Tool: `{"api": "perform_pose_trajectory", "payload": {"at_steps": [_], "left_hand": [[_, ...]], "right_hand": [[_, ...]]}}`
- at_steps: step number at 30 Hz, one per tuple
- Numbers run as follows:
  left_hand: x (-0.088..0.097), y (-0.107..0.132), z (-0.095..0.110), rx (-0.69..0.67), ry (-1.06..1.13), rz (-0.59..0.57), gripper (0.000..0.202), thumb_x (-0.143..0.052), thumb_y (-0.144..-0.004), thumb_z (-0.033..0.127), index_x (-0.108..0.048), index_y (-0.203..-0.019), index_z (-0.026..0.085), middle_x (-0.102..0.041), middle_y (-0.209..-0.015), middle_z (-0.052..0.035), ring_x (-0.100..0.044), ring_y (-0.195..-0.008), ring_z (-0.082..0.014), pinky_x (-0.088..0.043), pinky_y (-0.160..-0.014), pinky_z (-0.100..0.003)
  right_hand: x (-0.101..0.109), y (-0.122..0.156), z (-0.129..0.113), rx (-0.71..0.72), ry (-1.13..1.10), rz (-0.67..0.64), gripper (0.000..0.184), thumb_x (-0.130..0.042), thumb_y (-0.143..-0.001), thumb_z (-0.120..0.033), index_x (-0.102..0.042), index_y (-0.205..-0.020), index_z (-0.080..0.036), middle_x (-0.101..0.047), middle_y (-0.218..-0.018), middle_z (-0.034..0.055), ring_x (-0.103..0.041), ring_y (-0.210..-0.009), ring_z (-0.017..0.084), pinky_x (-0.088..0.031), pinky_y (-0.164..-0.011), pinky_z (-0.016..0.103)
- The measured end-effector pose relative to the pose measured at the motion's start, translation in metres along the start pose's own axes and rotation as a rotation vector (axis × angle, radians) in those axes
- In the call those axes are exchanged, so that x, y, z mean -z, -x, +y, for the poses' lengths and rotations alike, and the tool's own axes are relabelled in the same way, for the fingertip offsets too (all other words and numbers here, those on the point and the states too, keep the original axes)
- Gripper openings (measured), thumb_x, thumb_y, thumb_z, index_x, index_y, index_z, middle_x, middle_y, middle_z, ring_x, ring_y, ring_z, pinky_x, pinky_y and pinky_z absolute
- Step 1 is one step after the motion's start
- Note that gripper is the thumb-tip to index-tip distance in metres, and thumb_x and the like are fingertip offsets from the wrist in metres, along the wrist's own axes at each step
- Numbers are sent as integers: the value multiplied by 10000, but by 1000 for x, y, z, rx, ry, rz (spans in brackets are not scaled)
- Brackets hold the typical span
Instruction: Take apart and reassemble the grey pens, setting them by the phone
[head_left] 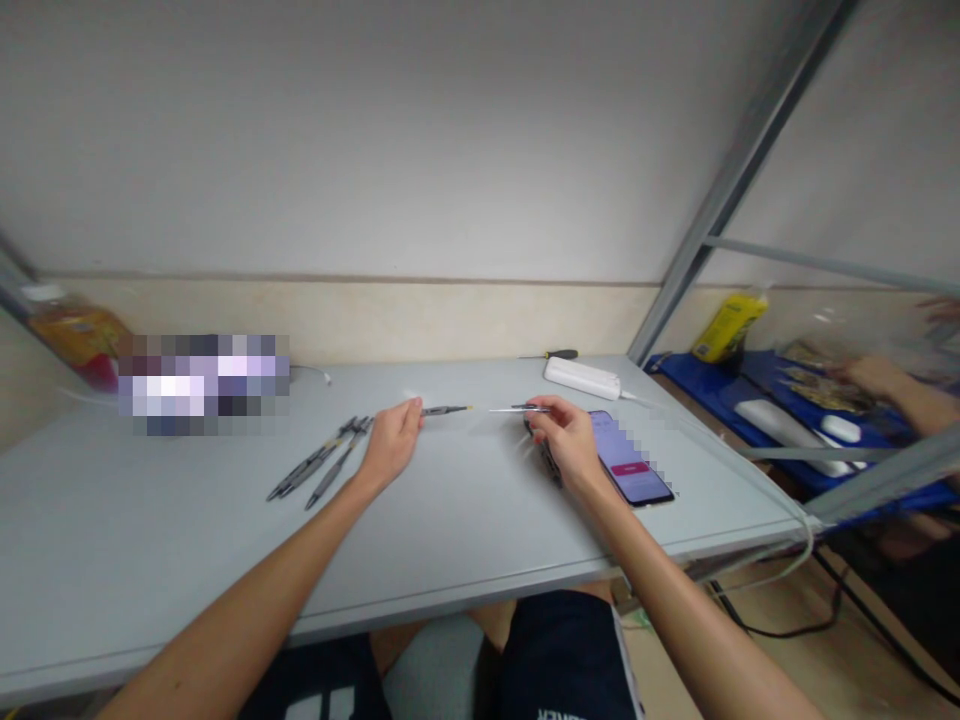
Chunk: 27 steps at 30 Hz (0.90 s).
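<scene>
My left hand (pixel 396 435) is closed around a grey pen (pixel 448 410), whose yellowish tip points right. Facing it across a small gap, a slim pen part (pixel 517 408) with a pale, thin end sticks out leftward from the fingers of my right hand (pixel 568 438), which pinch it. Whether that part is a refill or a barrel piece, I cannot tell. Left of my left hand, several assembled-looking grey pens (pixel 315 462) lie in a loose pile. Beneath my right hand, more dark slim parts (pixel 550 462) lie on the table, partly hidden by the hand.
A lit phone (pixel 634 465) lies beside my right wrist on the grey table (pixel 450 530). Behind it are a white power strip (pixel 583 379) and a screwdriver (pixel 561 354). A bottle (pixel 79 330) stands far left. Beyond the metal frame, another person's hand (pixel 874 378) is over a blue surface.
</scene>
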<state>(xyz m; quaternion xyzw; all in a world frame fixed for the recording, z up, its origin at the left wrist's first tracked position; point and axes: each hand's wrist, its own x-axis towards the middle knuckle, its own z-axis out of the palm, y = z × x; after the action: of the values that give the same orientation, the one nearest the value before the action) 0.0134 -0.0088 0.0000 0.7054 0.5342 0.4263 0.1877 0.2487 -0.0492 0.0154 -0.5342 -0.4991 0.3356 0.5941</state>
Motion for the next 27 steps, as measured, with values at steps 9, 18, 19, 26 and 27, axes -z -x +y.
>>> {"api": "perform_pose_trajectory", "payload": {"at_steps": [9,18,19,26,27], "left_hand": [[0,1,3,-20,-17,-4,445,-276,-876,437,-425,-534,194,-432,-459,28,-393,-468,-119,-268,-492,-254],[1,0,3,-23,-25,-7,432,-290,-872,423,-427,-533,193,-431,-456,27,-397,-463,-119,-266,-492,-252],[1,0,3,-25,-26,-10,433,-288,-872,424,-426,-533,193,-431,-458,27,-397,-465,-119,-267,-492,-252],[0,1,2,-54,-3,-64,433,-278,-879,438,-408,-545,195,-421,-478,34,-378,-464,-112,-264,-491,-250],[0,2,3,-60,5,-78,433,-280,-878,441,-406,-546,195,-424,-483,34,-375,-463,-111,-264,-489,-250]], "right_hand": [[1,-1,3,22,-2,18,218,-626,-644,-300,-633,-818,-169,-557,-611,-13,-464,-503,105,-374,-470,228],[0,-1,1,18,6,17,223,-627,-639,-304,-635,-816,-170,-588,-645,6,-477,-507,110,-389,-470,233],[1,-2,2,24,12,19,226,-629,-642,-307,-637,-822,-170,-582,-640,3,-479,-507,110,-390,-474,233],[-1,2,-1,25,61,-31,244,-641,-646,-313,-662,-838,-165,-591,-629,6,-482,-501,116,-393,-470,239],[-3,3,-2,34,72,-52,246,-642,-649,-316,-668,-842,-166,-595,-626,7,-490,-507,121,-399,-475,241]]}}
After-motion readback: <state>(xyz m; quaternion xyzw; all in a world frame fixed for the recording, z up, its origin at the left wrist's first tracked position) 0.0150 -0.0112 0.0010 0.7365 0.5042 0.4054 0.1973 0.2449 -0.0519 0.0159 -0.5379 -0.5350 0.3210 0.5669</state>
